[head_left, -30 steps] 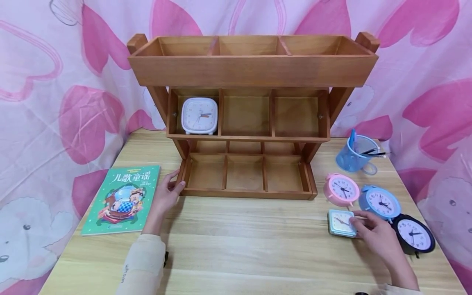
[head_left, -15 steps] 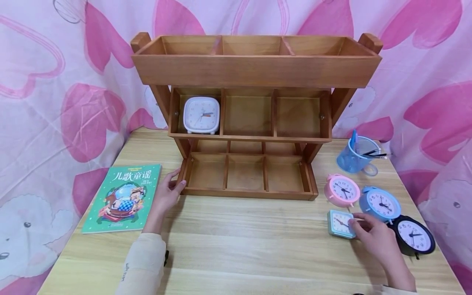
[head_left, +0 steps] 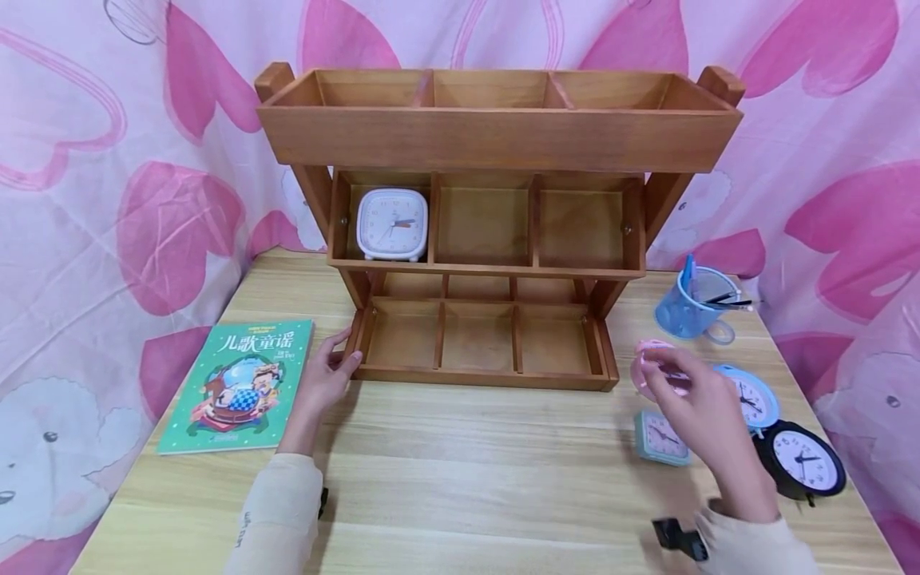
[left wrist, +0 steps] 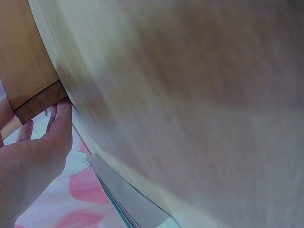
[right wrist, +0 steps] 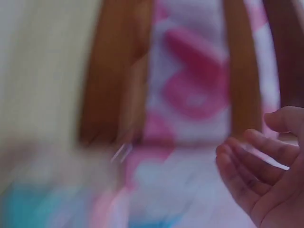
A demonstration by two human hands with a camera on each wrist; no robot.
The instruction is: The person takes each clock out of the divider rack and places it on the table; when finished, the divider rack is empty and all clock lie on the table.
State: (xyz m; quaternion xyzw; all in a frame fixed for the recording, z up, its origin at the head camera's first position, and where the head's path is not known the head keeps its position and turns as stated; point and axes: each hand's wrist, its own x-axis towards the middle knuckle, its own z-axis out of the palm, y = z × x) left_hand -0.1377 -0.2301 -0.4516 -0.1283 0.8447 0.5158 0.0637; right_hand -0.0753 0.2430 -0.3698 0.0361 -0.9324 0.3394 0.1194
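Note:
My left hand [head_left: 327,379] grips the lower left corner of a brown wooden three-tier shelf [head_left: 496,140]. In the left wrist view the fingers of my left hand [left wrist: 35,156] lie around that corner. My right hand [head_left: 707,407] is raised over the clocks at the right, fingers loosely bent and nothing held. It partly covers a pink round alarm clock [head_left: 650,383] and a blue round alarm clock [head_left: 763,399]. Just left of it stands a mint-green square alarm clock [head_left: 661,439]. A black round alarm clock [head_left: 801,459] lies further right. The right wrist view is blurred.
A white alarm clock [head_left: 392,225] sits in the middle tier's left compartment. At the left lies a green book [head_left: 237,387]. A blue mesh pen cup [head_left: 683,307] stands at the back right, with a tape roll [head_left: 721,332] beside it. Pink-heart cloth hangs behind.
My right hand has let go of the mint-green clock and risen up and away, over the pink clock. The green clock stays on the table. My left hand stays on the shelf corner.

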